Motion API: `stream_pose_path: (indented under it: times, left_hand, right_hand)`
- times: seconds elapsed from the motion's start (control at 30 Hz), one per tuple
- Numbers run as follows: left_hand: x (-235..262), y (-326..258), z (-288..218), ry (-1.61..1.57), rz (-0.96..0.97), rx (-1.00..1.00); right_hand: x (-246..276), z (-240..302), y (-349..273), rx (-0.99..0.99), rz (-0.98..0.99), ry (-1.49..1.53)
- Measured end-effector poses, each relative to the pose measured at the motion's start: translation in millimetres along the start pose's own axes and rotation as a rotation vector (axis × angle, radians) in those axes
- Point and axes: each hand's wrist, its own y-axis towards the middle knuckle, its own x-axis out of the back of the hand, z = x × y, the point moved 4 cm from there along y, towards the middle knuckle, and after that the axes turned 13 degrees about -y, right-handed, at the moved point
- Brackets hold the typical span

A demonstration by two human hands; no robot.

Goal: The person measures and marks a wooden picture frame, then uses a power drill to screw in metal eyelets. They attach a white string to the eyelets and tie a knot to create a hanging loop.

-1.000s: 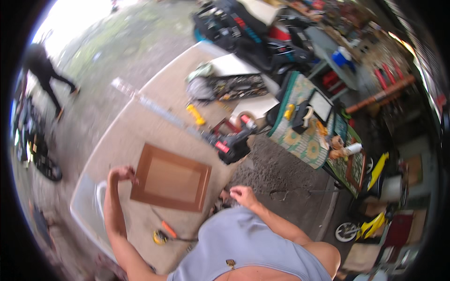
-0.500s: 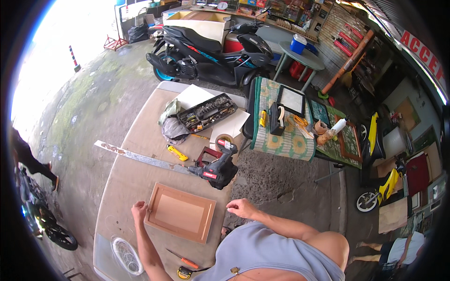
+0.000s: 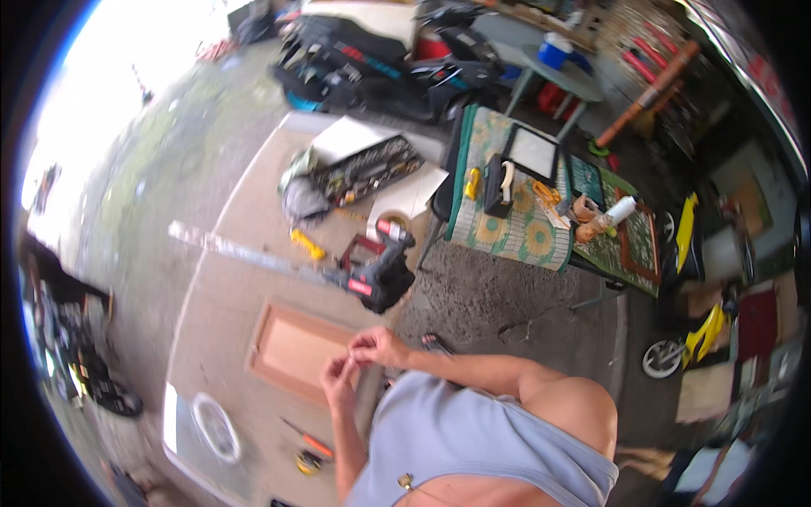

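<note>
My left hand (image 3: pixel 338 380) and my right hand (image 3: pixel 380 346) meet fingertip to fingertip just over the near right edge of a flat wooden panel with a raised frame (image 3: pixel 291 351). The panel lies on a tan workbench (image 3: pixel 228 296). The fingers of both hands are pinched together; anything between them is too small to make out. A red and black power tool (image 3: pixel 376 270) stands just beyond the hands, at the bench's right edge.
A long metal ruler (image 3: pixel 245 253), a yellow tool (image 3: pixel 306 243) and an open tool case (image 3: pixel 363 169) lie farther along the bench. An orange-handled screwdriver (image 3: pixel 308 439) and a yellow tape measure (image 3: pixel 308 462) lie near me. A cloth-covered table (image 3: pixel 507 220) stands right; a motorbike (image 3: pixel 380 59) is parked beyond.
My left hand has left the panel's left edge and my right hand its right side; both have come together at the panel's near right edge. The view has swung.
</note>
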Motion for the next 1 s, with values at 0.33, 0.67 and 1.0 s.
stream_pose_path:
  times: [0.33,0.67,1.0]
  left_hand:
    - [-88,-5,-32,-0.01,-0.019,-0.143]
    - [-162,-34,10,0.183,-0.138,-0.285]
    - [-189,-57,24,0.497,-0.03,-0.275]
  right_hand:
    - [61,47,-13,0.119,0.136,0.151]
    - [127,42,-38,0.216,0.332,0.147]
    - [150,22,-50,-0.009,0.625,0.241]
